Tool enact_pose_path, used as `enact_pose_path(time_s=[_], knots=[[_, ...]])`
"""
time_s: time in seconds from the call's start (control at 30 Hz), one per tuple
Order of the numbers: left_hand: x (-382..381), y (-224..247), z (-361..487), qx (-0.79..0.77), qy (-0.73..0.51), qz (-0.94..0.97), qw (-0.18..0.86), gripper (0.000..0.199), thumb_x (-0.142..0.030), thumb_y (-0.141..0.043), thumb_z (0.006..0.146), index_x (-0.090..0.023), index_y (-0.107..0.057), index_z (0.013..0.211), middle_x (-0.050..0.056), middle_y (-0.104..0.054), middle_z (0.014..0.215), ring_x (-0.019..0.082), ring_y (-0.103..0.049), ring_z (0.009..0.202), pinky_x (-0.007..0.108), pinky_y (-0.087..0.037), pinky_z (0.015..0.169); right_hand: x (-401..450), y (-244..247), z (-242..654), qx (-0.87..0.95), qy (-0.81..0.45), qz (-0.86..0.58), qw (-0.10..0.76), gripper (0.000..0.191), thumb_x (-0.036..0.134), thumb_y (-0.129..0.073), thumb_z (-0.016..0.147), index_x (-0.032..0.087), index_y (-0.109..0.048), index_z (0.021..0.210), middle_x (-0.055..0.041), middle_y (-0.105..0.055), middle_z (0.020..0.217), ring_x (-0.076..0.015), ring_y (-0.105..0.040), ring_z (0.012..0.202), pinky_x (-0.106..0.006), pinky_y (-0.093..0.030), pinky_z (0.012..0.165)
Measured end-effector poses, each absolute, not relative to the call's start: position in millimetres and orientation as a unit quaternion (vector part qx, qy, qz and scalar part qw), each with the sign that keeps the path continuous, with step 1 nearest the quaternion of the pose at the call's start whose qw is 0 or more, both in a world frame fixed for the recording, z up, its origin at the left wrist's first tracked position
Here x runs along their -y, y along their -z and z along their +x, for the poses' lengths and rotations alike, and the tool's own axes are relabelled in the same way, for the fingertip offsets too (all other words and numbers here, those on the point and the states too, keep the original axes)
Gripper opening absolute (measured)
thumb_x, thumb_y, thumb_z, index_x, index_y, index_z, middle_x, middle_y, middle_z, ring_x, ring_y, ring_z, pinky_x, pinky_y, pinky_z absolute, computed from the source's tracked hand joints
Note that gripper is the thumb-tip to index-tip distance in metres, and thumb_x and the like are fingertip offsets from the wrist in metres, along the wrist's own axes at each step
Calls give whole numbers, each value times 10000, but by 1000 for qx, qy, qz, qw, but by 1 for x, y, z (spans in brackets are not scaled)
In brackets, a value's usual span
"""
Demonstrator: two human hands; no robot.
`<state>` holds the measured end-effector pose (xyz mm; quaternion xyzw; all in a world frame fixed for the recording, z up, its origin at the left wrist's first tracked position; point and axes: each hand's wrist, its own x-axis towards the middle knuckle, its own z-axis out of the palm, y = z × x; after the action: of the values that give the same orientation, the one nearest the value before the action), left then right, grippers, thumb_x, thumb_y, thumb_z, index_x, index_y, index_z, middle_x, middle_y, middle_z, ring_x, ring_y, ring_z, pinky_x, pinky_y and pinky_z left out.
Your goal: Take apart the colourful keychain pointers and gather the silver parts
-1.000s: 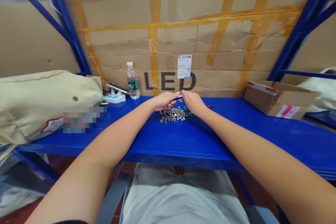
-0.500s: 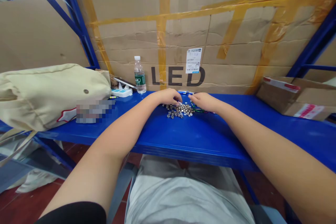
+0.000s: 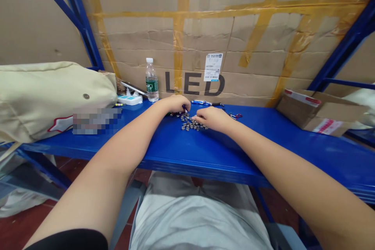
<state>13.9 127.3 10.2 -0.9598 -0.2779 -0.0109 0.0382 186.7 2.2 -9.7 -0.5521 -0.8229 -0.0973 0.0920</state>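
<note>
A heap of small shiny silver metal pieces [image 3: 193, 125] lies on the blue table [image 3: 187, 152]. My left hand [image 3: 178, 104] is closed at the heap's far left side, with a small dark blue-purple piece [image 3: 184, 108] showing between thumb and fingers. Its full shape is hidden. Over the right part of the heap is my right hand [image 3: 212, 118], its thumb and fingers pinched together among the silver pieces. What they hold, if anything, is too small to make out. Beyond both hands lie slender blue and black items [image 3: 202, 103]. Small green and red clip-like pieces [image 3: 235, 116] show behind my right hand.
A water bottle [image 3: 152, 82] and a white power strip [image 3: 130, 99] stand at the back left, beside a cream bag [image 3: 58, 93]. An opened cardboard box [image 3: 310, 113] sits on the right. A large taped carton [image 3: 140, 39] walls off the back.
My right hand has come left and down onto the silver pieces. My left hand has shifted slightly left and now shows a dark blue-purple piece. The view has tilted a little.
</note>
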Motion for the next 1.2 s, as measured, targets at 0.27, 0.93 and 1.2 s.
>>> enact_pose_path(time_s=[0.27,0.93,1.2], knots=[[-123,-6,17,346,70,-931,94,284,-303,-501,809,-198,-637,1036,50,-684,1016,187,-605,867,252,-424,706,10,9,169,845,151,-507,78,391,486,-378,934,206,-633,840,-40,-680,816,-159,-578,684,-252,-260,526],[-123,-4,15,448,74,-882,125,319,-428,-508,810,-215,-687,966,64,-694,964,202,-612,847,272,-438,721,14,7,160,862,128,-491,19,402,485,-396,927,190,-649,823,-67,-680,838,-161,-589,697,-249,-296,546],[-124,-4,16,445,81,-884,116,339,-429,-494,818,-210,-695,981,69,-689,972,209,-610,871,279,-435,762,14,6,162,850,126,-511,19,306,472,-499,882,206,-652,881,-62,-687,874,-177,-612,742,-244,-306,537]])
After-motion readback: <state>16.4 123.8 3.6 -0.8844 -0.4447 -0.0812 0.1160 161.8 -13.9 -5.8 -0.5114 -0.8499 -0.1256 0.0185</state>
